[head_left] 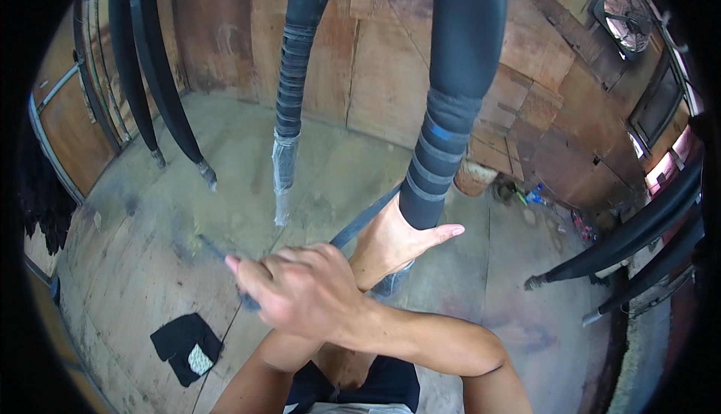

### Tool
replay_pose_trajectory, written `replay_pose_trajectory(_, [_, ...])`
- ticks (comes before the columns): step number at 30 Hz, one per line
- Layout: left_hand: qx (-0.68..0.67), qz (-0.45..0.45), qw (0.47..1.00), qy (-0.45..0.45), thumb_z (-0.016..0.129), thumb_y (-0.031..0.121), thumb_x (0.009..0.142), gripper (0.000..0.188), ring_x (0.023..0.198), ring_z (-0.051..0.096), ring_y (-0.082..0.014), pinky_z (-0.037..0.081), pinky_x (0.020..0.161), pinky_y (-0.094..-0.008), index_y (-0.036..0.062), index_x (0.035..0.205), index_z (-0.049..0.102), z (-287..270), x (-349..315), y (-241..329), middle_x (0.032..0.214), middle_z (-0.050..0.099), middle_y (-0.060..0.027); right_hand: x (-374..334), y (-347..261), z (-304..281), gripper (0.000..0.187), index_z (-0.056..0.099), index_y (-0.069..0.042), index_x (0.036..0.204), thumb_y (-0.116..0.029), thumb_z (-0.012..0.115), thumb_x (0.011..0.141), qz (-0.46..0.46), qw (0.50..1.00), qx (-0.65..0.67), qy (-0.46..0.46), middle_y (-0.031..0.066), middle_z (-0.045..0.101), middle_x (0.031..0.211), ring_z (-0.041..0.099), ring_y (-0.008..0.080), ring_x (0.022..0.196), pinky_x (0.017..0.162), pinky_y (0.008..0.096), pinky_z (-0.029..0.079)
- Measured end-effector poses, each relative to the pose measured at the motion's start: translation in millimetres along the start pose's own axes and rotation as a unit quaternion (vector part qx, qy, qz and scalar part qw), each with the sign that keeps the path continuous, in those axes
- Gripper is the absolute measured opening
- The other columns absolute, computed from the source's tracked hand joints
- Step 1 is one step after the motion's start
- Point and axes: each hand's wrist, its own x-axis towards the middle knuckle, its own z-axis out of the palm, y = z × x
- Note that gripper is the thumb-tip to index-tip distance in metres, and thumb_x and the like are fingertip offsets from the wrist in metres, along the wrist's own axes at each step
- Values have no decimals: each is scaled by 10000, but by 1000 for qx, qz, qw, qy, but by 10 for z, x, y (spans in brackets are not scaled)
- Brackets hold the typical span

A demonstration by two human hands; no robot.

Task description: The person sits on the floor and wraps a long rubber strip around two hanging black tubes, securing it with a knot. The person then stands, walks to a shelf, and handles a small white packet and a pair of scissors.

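Right hand point(300, 294) fisted, fingers point(259, 275) curled shut around a narrow black strip point(366, 217), with a short tail poking out past the knuckles on the far side. From the thumb side of that fist, strip running taut up and across to the hanging black tube point(443, 128). Left hand point(394, 245), crossed under the right forearm, clamped round the tube's lower end just beyond the right fingertips, thumb stretched out sideways, the other fingers hidden behind the tube. Best done, by the look of it, with steady pull on the strip and each turn laid flat, overlapping the grey and blue bands just above the left thumb; better to brace the tube firmly so it cannot swing away from the pull, and to shift the left grip down rather than trap the strip beneath the palm. Farther out from the fingers: a second wrapped tube point(289, 106) with a clear film tip, more dark tubes point(161, 91) hanging off to the left, a black cloth point(184, 346) on the concrete floor point(150, 234) below the right fist, a fan point(627, 12) high on the patched plywood wall point(375, 61).
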Motion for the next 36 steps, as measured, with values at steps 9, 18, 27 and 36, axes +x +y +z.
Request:
replay_pose_trajectory(9, [-100, 79, 991, -39, 857, 218, 802, 323, 652, 491, -77, 443, 578, -292, 22, 841, 603, -289, -203, -263, 707, 557, 20, -745, -261, -161, 138, 651, -62, 744, -88, 769, 811, -163, 971, 86, 154, -7, 516, 559, 538, 155, 462, 447, 297, 417])
replay_pose_trajectory(18, [-88, 49, 991, -85, 820, 189, 803, 252, 739, 663, -132, 527, 675, -286, -6, 898, 691, -647, -168, -289, 809, 704, -81, -1020, 140, -887, 516, 280, -153, 639, -260, 507, 1089, -42, 856, 372, 358, -66, 263, 473, 229, 84, 395, 400, 293, 249])
replay_pose_trajectory(27, [-133, 14, 981, -144, 844, 232, 797, 315, 790, 682, -150, 554, 739, -295, -1, 943, 689, -635, -206, -238, 857, 711, -95, -1026, 1506, -860, 580, 266, -228, 599, -421, 591, 1039, 210, 614, 585, 487, -84, 156, 502, 149, 63, 414, 378, 250, 190])
replay_pose_trajectory(36, [-240, -36, 947, -209, 851, 290, 796, 554, 873, 687, -183, 554, 832, -327, -4, 1190, 598, -546, -365, -128, 962, 709, -114, -205, 1732, 123, 371, 601, -96, 914, -416, 788, 880, 156, 552, 801, 170, -73, 376, 592, 332, 47, 498, 495, 218, 338])
